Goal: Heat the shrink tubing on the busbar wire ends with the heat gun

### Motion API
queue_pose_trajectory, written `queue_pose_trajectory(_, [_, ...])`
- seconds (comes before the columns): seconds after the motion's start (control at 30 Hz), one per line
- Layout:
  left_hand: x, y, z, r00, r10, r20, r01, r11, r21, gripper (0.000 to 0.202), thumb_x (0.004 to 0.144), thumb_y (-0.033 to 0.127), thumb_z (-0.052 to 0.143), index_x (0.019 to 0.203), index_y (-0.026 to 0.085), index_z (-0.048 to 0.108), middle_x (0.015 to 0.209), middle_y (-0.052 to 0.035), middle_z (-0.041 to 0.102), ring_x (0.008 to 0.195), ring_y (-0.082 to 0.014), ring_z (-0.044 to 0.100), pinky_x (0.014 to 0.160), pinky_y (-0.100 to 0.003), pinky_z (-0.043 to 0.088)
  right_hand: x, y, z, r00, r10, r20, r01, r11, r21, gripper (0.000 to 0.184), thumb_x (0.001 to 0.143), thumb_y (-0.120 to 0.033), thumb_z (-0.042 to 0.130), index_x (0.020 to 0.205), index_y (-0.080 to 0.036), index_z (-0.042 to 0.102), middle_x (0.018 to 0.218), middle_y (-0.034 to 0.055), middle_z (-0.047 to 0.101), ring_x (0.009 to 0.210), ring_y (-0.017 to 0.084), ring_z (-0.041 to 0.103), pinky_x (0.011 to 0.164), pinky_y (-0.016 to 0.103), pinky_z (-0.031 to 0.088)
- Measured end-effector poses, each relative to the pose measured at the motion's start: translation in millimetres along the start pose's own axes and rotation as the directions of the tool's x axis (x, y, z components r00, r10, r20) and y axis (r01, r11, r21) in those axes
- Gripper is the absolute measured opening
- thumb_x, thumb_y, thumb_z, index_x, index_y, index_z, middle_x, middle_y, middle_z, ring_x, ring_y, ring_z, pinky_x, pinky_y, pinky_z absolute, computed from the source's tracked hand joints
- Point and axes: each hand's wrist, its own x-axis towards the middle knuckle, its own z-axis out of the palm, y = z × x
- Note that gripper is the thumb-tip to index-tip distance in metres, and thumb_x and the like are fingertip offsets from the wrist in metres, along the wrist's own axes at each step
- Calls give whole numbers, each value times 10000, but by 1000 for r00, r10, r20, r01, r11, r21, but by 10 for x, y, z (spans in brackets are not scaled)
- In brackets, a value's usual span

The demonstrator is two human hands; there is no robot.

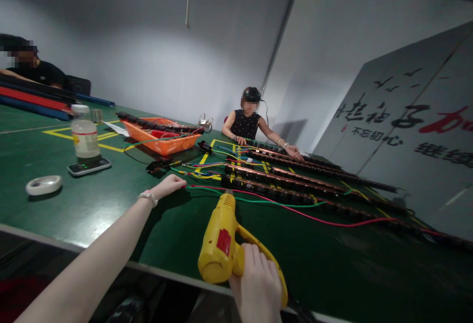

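Note:
My right hand (260, 276) is wrapped round the handle of a yellow heat gun (218, 241), whose nozzle points away toward the wires. My left hand (170, 186) is closed at the ends of a red wire (288, 208) and a green wire (258, 201), pinching them over the table. Both wires run off to the right in front of a long black strip with copper-coloured bars (273, 191). Just behind my left hand lies a dark connector (158, 166) with yellow and other coloured leads.
On the green table (92, 214), an orange basket (162, 143) holds another strip. A bottle (84, 133), a phone (89, 166) and a white oval object (43, 185) stand left. A co-worker (247, 123) sits opposite, an arm over more strips; another person (40, 69) is far left.

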Motion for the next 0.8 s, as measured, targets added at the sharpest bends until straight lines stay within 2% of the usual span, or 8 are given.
queue_pose_trajectory(0.23, [-21,20,10,1000,-16,-4,16,1000,-27,425,639,518,553,451,196,348,412,57,268,416,-73,219,454,-251,123,18,-336,77,996,-36,-76,36,999,-2,457,573,-117,750,996,-183,589,947,51,650,822,238,581,755,375,404])
queue_pose_trajectory(0.37, [-26,26,10,1000,-10,1,10,1000,-12,425,640,528,546,457,197,351,419,57,271,423,-74,217,461,-250,130,53,-529,115,996,-63,-59,64,998,19,453,562,-155,779,979,-173,603,919,52,645,797,238,581,740,386,426])
queue_pose_trajectory(0.5, [-11,20,11,1000,19,-24,-18,999,32,436,656,531,524,460,196,324,438,53,275,450,-79,235,478,-248,156,55,-725,159,996,-59,-72,63,996,58,529,495,-185,820,981,-166,613,925,58,646,796,246,581,738,396,437])
queue_pose_trajectory(0.63, [-26,44,8,999,21,-26,-20,998,55,438,660,544,512,464,193,339,450,50,282,467,-83,241,486,-248,162,50,-866,159,993,-101,-61,106,991,87,547,516,-227,828,1014,-159,614,936,62,652,804,239,590,748,383,446])
queue_pose_trajectory(0.8, [-22,26,7,1000,22,3,-22,999,48,440,671,552,505,477,195,337,456,57,260,466,-80,214,484,-251,138,33,-915,128,991,-132,-39,135,986,102,542,558,-303,822,1035,-165,604,931,60,640,808,233,583,754,380,447])
